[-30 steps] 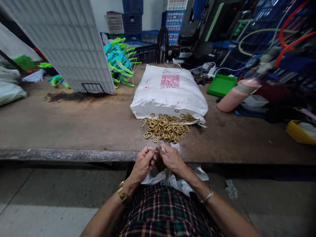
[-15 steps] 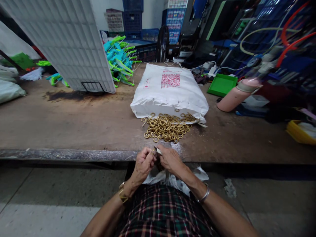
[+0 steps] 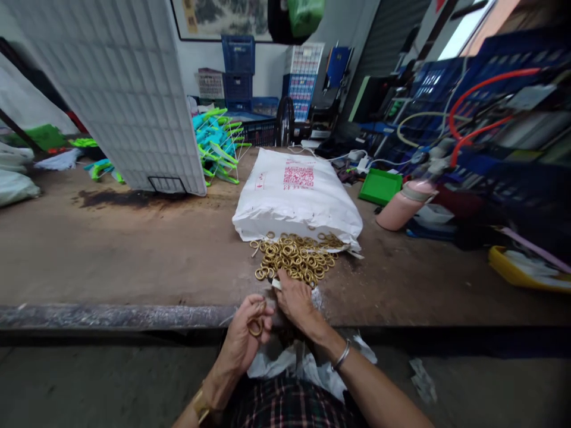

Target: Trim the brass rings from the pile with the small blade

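A heap of brass-coloured rings (image 3: 295, 254) spills from the open mouth of a white woven sack (image 3: 263, 202) with red print. My left hand (image 3: 243, 340) is palm up in front of the table edge, fingers curled around a brass ring (image 3: 256, 334); whether it holds more than one I cannot tell. At the near edge of the heap, my right hand (image 3: 297, 303) reaches in with its fingertips at the rings. A small tool with a white part and dark tip (image 3: 276, 285) sticks out from between its fingers, and its kind is unclear.
A tall pale ribbed panel (image 3: 156, 119) stands on the table (image 3: 134, 255) at left, with teal and green plastic parts (image 3: 216, 145) behind it. To the right are a green tray (image 3: 380, 186), a pink bottle-like cylinder (image 3: 399, 209) and a yellow container (image 3: 513, 270).
My hands have parted. The right has moved forward to the ring heap with the small tool; the left has turned palm up, showing a ring. The head view has tilted up.
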Motion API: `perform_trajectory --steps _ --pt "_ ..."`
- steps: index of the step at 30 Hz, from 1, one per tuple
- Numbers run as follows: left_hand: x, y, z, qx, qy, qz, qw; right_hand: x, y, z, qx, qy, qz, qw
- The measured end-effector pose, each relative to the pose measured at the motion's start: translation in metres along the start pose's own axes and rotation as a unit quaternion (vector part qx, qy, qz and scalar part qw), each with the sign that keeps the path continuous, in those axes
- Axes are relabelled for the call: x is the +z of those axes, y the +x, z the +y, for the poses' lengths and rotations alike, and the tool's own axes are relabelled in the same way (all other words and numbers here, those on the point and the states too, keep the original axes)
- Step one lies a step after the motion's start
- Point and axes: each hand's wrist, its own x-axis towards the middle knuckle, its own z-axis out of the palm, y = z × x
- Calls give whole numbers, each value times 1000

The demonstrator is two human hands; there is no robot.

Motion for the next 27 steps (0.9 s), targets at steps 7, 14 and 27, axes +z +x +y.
perform_trajectory --steps 7,14,27 --pt "-13 10 0 -47 -82 22 995 8 0 5 6 76 31 997" --pt "-8 19 0 -16 7 42 999 25 -8 13 -53 153 92 983" --pt "-18 43 -18 55 294 2 954 11 -25 16 -170 276 70 943"
